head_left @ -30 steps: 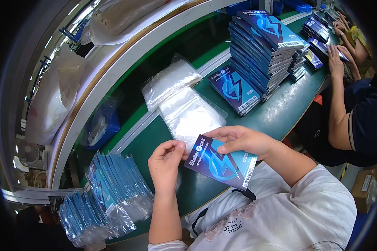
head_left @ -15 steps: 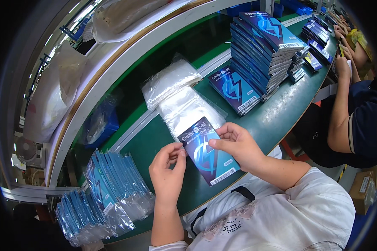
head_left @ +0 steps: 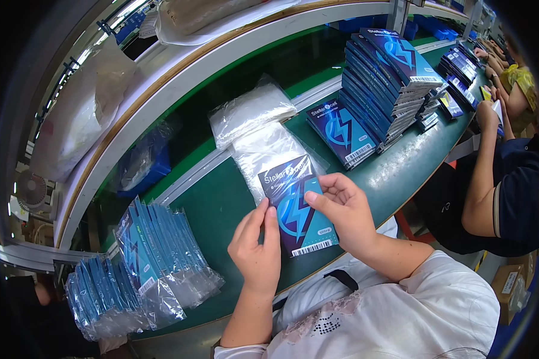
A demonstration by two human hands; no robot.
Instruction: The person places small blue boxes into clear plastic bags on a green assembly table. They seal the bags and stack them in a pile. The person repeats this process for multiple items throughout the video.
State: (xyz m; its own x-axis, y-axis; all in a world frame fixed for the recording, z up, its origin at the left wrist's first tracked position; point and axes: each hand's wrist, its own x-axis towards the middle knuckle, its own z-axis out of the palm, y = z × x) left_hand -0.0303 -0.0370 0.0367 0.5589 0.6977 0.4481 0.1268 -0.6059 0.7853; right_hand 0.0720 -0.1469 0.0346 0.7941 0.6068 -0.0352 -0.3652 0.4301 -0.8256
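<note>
"Right hand (head_left: 348, 210) first: what is it doing in the head view?"

"Gripping a flat blue-and-teal box (head_left: 296, 209), thumb pressed on its printed front near the upper right edge, the other fingers bent around that side."

"And the left hand (head_left: 256, 246)?"

"Its thumb and forefinger are at the box's left edge. Whether they pinch it, I cannot tell."

"Where exactly is the box?"

"Between the two hands, front face up toward the camera, in front of the person's chest and over the green table (head_left: 217, 194). Its top overlaps the lower of two piles of clear plastic bags (head_left: 254, 116) in the picture."

"What lies around them?"

"On the left, upright rows of bagged boxes (head_left: 164, 239) in clear wrapping. Beyond the right hand, a tall stack of similar boxes (head_left: 374, 84), with a low pile (head_left: 341, 133) just beside it. Farther right, a co-worker's dark sleeve (head_left: 514, 206)."
</note>
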